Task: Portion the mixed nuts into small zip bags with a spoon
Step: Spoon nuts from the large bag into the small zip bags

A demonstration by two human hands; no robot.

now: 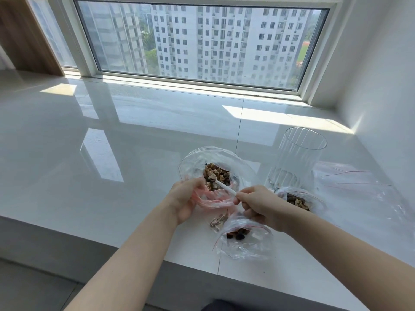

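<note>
I am partway through, by my reckoning: on the white counter [112,140] the big bag [215,160] of mixed nuts [216,175] is well stocked, lying just ahead of my hands with its mouth toward me, so most of the portioning looks left to do. To my right stands a tall ribbed glass jar [298,158], nearly empty, with only a few bits at its bottom. Past it lies a flat stack of empty zip bags [359,182] with red seal lines, waiting their turn. Two small bags already hold a share: one near the counter edge [244,239], under my right wrist, with a few dark pieces in it, and one on the right by the jar's foot [298,203] with walnut bits; I cannot tell whether either is sealed. A few loose nuts [216,221] lie spilled on the counter between my wrists. My left hand [184,200] curls round the pink rim of the big bag, holding its mouth open. My right hand [258,205] pinches the end of the white spoon [224,187], whose bowl sits down among the nuts inside the bag.
</note>
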